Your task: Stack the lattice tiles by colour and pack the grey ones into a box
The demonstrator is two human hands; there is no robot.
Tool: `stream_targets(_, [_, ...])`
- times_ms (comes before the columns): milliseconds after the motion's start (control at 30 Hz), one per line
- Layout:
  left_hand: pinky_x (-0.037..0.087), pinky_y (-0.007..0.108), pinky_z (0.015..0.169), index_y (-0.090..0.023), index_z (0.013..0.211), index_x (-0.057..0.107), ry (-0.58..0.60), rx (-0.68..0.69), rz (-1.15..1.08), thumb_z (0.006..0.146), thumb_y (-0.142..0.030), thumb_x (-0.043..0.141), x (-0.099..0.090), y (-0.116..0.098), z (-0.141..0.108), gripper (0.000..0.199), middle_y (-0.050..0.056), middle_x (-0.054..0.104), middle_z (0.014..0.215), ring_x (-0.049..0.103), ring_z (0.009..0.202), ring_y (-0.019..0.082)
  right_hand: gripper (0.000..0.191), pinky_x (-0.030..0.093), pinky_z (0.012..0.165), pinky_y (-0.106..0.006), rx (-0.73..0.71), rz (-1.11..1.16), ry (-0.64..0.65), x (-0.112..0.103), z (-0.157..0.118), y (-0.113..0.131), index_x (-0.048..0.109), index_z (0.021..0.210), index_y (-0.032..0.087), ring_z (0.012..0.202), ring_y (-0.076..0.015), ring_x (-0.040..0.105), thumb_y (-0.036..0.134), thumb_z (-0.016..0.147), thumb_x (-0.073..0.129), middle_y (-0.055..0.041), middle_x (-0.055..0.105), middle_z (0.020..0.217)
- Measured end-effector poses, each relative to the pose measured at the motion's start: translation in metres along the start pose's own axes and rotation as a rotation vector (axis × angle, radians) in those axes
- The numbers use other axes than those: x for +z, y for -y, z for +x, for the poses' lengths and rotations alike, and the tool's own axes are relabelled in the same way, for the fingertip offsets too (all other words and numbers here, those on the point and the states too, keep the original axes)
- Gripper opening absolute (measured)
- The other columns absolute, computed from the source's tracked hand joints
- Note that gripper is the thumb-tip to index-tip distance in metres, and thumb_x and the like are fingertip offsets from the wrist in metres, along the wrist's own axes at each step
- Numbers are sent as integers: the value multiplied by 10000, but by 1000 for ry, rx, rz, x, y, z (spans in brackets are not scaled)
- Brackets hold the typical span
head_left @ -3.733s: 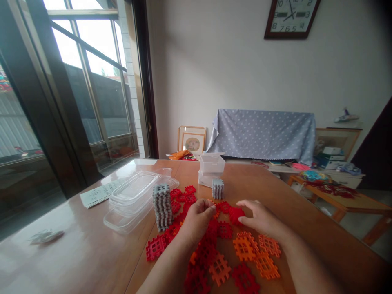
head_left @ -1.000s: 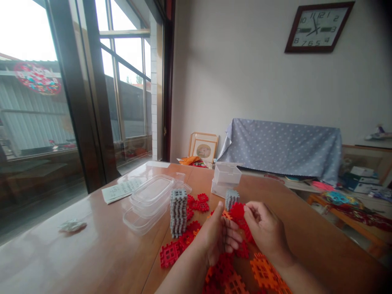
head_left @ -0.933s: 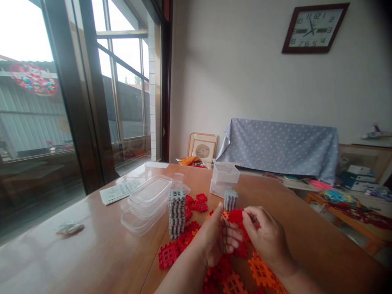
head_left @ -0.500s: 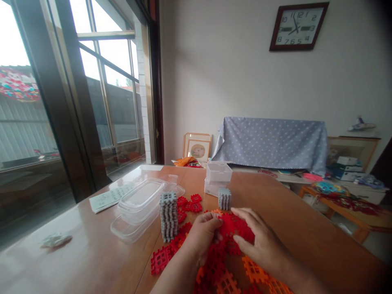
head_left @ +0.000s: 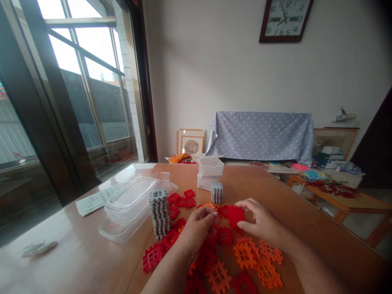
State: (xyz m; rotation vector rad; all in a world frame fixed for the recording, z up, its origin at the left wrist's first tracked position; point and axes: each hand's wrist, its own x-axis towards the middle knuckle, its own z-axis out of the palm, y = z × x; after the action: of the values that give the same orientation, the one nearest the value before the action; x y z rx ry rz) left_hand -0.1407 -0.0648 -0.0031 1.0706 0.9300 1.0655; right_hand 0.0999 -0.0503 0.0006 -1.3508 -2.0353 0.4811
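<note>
My left hand (head_left: 198, 228) is closed in a pinch over the pile of red pieces. What its fingertips hold, if anything, is hidden. To its right, my right hand (head_left: 260, 220) has its thumb and fingers at the edge of a solid-looking red plastic tile (head_left: 236, 216), gripping it. Red interlocking window tiles (head_left: 153, 256) lie under and around my left hand. Orange interlocking tiles (head_left: 245, 254) are spread below my right hand. A tall stack of grey interlocking tiles (head_left: 159, 214) stands left of my hands, and a shorter grey stack (head_left: 217, 192) stands behind them.
Clear plastic containers (head_left: 131, 200) sit on the left of the wooden table (head_left: 101, 269), beside a sheet of paper with writing (head_left: 94, 200). Behind the short grey stack are two small translucent boxes (head_left: 210, 167), one on the other. A crumpled packet (head_left: 38, 247) lies far left.
The view has turned slightly right. My right hand has moved away from my left with the red tile, widening the gap between them and uncovering more orange tiles. My left hand stays pinched.
</note>
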Motion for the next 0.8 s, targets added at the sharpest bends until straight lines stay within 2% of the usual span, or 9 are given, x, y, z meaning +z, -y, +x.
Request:
stream_targets(133, [333, 217, 553, -151, 943, 610, -25, 18, 13, 794, -505, 723, -3, -3, -1, 400, 44, 692, 812, 524, 585, 95, 406, 446, 1025, -380, 75, 44, -24, -10, 5, -42, 650, 1141, 234, 1122, -245, 592, 340, 755, 714, -60, 624, 1162])
stream_targets(233, [337, 218, 572, -150, 945, 618, -49, 31, 25, 789, -517, 723, -4, -5, -1, 412, 51, 701, 825, 526, 601, 99, 408, 438, 1034, -391, 100, 68, 11, -8, 7, -57, 663, 1133, 233, 1131, -254, 593, 346, 747, 729, -63, 634, 1160])
stream_targets(433, [341, 218, 588, -150, 941, 628, -43, 17, 38, 773, -539, 731, -5, -4, 0, 436, 51, 704, 828, 531, 613, 104, 404, 445, 1023, -383, 89, 66, 62, 3, 8, -53, 676, 1123, 223, 1130, -254, 599, 343, 743, 745, -72, 640, 1170])
stream_targets(700, [342, 217, 581, -148, 920, 639, -64, 27, 34, 751, -553, 748, -2, -6, -3, 452, 42, 698, 802, 531, 595, 103, 400, 456, 1015, -407, 74, 22, 71, 5, 8, -46, 681, 1125, 209, 1124, -256, 612, 343, 751, 731, -72, 645, 1180])
stream_targets(800, [352, 221, 587, -146, 910, 640, -70, 35, 36, 741, -555, 756, -1, -7, -4, 457, 47, 700, 800, 536, 602, 108, 452, 462, 1018, -415, 75, 37, 72, 5, 8, -47, 675, 1161, 207, 1142, -262, 610, 364, 742, 744, -83, 641, 1202])
